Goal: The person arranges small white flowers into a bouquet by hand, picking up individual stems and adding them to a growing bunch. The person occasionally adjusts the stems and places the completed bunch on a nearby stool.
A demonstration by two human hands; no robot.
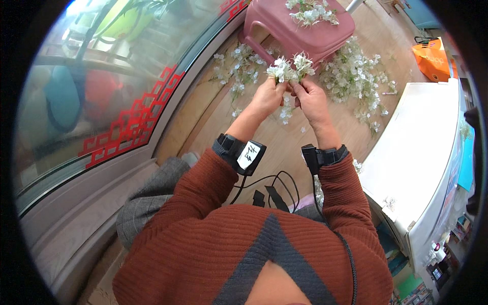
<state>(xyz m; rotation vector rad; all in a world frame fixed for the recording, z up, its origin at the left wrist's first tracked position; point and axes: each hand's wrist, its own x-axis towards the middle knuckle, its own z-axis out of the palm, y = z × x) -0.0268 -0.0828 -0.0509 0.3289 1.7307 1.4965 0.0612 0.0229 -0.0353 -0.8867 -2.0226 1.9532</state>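
Both hands are close together in front of a pink plastic stool [305,32]. My left hand [268,95] pinches a cluster of white artificial flowers [281,69] by its lower end. Close beside it, my right hand [310,100] grips a second white flower cluster [304,64], fingertips nearly touching those of the left. More white flowers [312,15] lie on the stool's seat. A large heap of white flowers with green stems [349,72] is on the floor right of the stool, and a smaller heap [242,65] lies to its left. The stems between my fingers are mostly hidden.
At the left runs a glass door [114,87] with red lattice decoration. A white-topped cabinet or box [404,152] stands at the right, an orange bag [432,59] beyond it. Black cables [284,179] hang from the wrist devices above the wooden floor [274,141].
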